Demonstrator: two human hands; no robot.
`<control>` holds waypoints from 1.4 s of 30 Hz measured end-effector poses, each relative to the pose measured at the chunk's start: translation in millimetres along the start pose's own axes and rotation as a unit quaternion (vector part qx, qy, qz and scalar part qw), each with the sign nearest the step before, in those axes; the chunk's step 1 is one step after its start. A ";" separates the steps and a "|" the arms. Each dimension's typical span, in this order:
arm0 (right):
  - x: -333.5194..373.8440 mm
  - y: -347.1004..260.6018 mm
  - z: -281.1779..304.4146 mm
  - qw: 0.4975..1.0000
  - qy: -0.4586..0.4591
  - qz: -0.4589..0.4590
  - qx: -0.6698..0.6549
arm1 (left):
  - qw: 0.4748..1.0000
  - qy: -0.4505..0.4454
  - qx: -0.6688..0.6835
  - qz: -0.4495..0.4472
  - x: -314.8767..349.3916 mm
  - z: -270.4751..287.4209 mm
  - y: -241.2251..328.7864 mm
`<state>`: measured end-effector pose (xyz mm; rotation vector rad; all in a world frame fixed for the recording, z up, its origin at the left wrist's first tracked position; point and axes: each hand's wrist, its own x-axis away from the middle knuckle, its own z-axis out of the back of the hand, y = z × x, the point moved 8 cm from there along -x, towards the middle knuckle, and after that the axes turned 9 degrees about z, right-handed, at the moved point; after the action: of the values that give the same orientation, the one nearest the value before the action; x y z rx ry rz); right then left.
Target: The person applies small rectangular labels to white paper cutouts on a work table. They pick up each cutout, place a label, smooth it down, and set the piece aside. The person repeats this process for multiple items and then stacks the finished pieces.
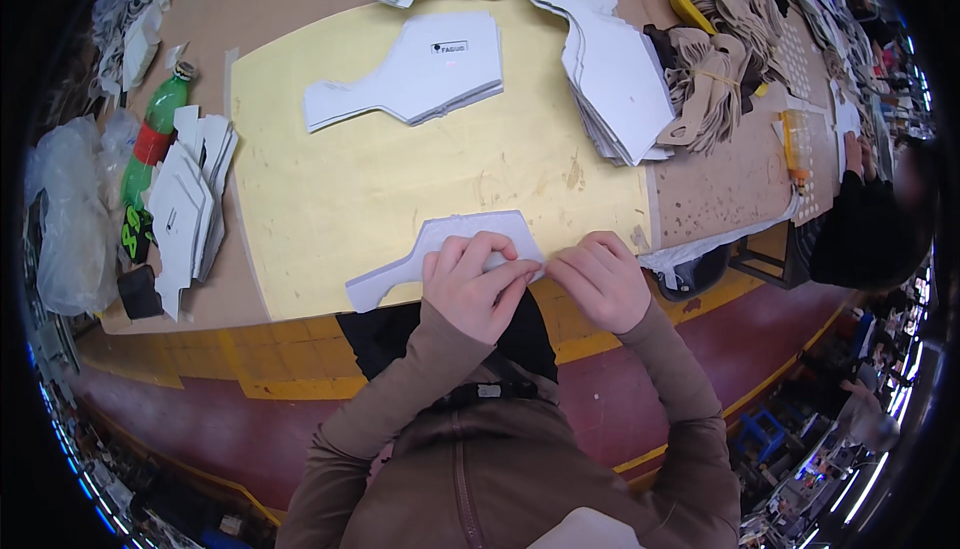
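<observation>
In the head view, we see a pale cut piece [388, 277] lying on a yellow sheet [330, 199] at the near edge of the counter [195, 44]. Its narrow end points left and its broad end lies under the person's left grip [463, 289]. There the thumb and fingers are bent inward, their tips drawn together on the piece's right edge. The right grip [603, 284] is just beside it, fingers curled and bunched toward that same edge; its fingertips are partly hidden, so we cannot tell how far they are closed or whether they have hold of anything.

Farther back on the sheet we find a stack of white pieces [440, 59] of similar outline, with a small dark mark on top. To its right lies a taller white stack [620, 79], next to tan strips [710, 74] in a bundle. On the left, we see a green bottle [163, 109] with a red label, a fanned white pile [180, 204] and a clear plastic bag [80, 219]. At the far right, we make out a co-worker in dark clothing [860, 234].
</observation>
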<state>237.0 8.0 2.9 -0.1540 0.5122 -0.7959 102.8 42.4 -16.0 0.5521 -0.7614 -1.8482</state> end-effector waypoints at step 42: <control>-142.4 82.6 -36.4 0.996 0.085 0.033 0.014 | 0.993 0.113 0.010 -0.011 7.0 195.4 -86.7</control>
<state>188.8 169.5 -0.9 -0.0426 0.6627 -0.7546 -86.5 109.6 57.4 0.7713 -0.6236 -1.7634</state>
